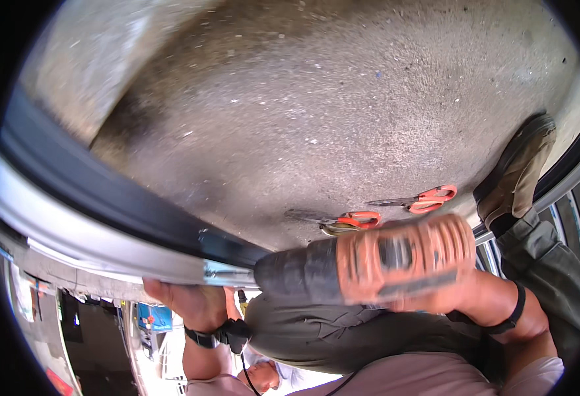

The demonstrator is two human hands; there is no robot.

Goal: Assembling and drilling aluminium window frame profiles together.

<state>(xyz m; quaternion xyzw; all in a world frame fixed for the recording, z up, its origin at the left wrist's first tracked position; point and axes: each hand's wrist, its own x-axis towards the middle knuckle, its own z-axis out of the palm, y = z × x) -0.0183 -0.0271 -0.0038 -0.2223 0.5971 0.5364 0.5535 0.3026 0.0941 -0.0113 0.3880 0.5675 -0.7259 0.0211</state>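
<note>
My right hand [428, 300] is wrapped round the grip of an orange and black power drill [402, 261], which partly covers the fingers. The drill is blurred by motion and points left. Its dark nose meets the right end of a long black and silver metal profile [125, 237]; any bit at the contact is hidden. My left hand [194, 303] is closed against the profile's silver lower edge, close to that end, with some fingers out of sight. On the floor beyond the drill lie orange-handled scissors [428, 199] and a second orange-handled cutting tool [352, 219].
Rough concrete floor [316, 112] with small light scraps stretches ahead. My bent leg [342, 323] is under the drill, and a shoe [521, 165] stands at the right beside slatted metal parts [574, 218]. Another person [263, 376] and a blue box [154, 317] appear at the bottom.
</note>
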